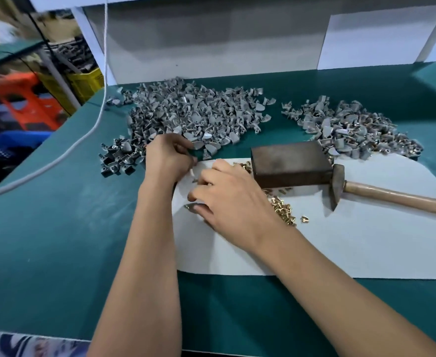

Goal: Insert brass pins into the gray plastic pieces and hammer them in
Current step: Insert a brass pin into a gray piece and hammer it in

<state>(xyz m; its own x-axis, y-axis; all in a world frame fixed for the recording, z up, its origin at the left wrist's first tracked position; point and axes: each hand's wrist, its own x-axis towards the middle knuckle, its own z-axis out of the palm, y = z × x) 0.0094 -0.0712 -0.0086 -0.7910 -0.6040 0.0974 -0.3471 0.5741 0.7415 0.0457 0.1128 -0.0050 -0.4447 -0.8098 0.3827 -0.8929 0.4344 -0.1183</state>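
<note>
1. Green table, white sheet laid on it.
2. Right hand on the sheet, fingers curled over a gray plastic piece; whether it is gripped, cannot tell.
3. Brass pins heaped just right of that hand.
4. Left hand fingers pinched at the pile edge; contents unclear.
5. Hammer lying beside the metal block.
6. Big gray pile behind, smaller pile far right.
</note>
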